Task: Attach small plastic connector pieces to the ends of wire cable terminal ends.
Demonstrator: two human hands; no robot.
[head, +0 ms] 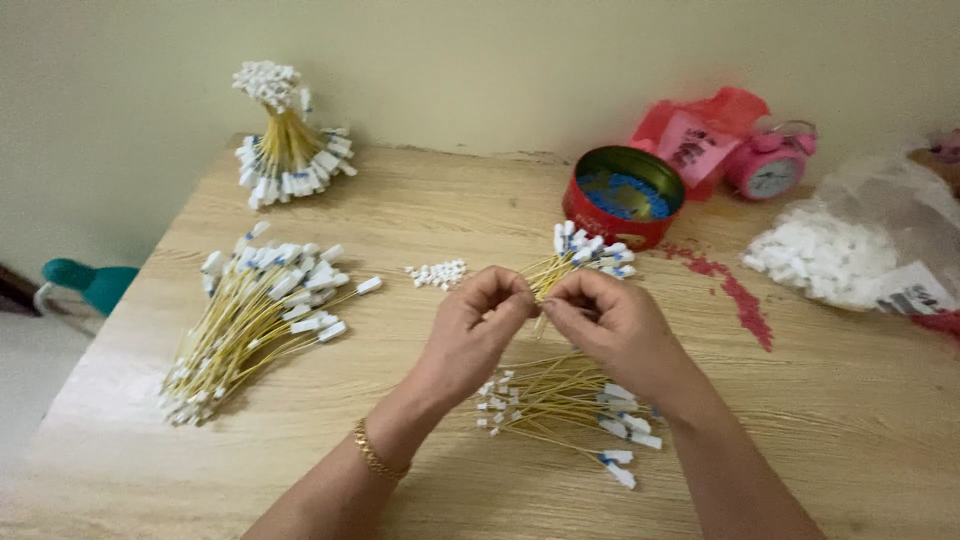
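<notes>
While pinched between left hand (478,318) and right hand (600,322) above the table's (420,200) middle, yellow tagged wire (548,275) best held steady, near loose wires (560,400), keeping fingertips close to its end.

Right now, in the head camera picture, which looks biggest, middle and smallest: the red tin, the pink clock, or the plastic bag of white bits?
1. Plastic bag
2. Red tin
3. Pink clock

Matt wood-grain table (820,420), glossy red tin (600,215)
</notes>
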